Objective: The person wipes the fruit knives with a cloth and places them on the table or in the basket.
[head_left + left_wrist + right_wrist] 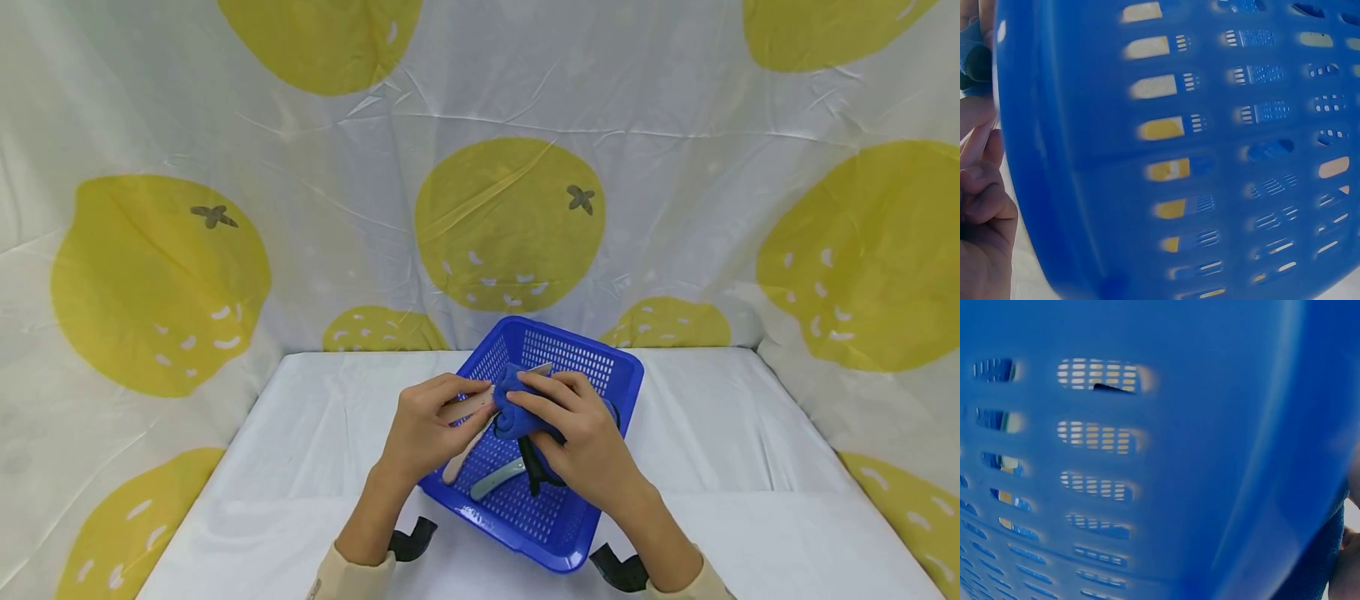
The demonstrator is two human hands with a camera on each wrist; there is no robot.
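Above a blue plastic basket (621,367), my left hand (423,425) pinches the beige handle of a knife (467,406). My right hand (588,437) grips a blue cloth (512,417) folded around the blade, whose metal tip shows past the cloth. Inside the basket lie a second beige handle (459,465), a pale green curved handle (495,481) and a black object (534,471) partly hidden under the right hand. Basket walls fill most of both wrist views, with the left hand (985,212) at one edge and the cloth (1316,565) at the other.
The basket stands at an angle on a white-covered table (337,433). Behind it hangs a white curtain (660,217) with yellow lemon prints. Black curved wrist mounts (412,540) stick out beside both forearms, near the basket's front edge.
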